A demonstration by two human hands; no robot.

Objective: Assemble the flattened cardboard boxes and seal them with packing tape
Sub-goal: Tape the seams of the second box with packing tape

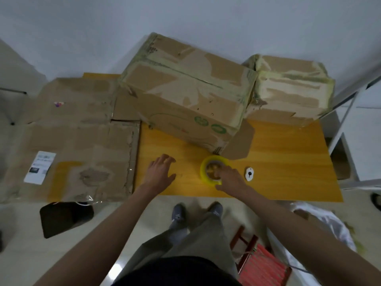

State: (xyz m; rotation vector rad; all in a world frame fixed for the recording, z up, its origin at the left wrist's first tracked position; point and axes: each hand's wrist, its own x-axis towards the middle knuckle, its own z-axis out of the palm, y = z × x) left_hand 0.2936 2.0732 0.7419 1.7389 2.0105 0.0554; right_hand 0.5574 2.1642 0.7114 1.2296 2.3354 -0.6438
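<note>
Tape roll (214, 169), a translucent yellow ring, lies flat on the table (288, 162); my right hand (227, 179) has fingertips dipped into its core, taking hold. Left hand (159, 172) hovers just beside, fingers spread, holding nothing. Just beyond both hands: one assembled box (185, 89), worn brown cardboard, old tape along its seams, one end flap loose. Second box (288, 87) behind. Flattened cardboard (78, 137) left of my left hand remains, I judge.

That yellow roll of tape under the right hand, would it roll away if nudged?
Probably not: the tape roll lies flat on the wooden table, hole upward, so a push would likely slide it. Stood on edge, it could roll. The right hand grips its rim, suggesting it lifts easily.
</note>
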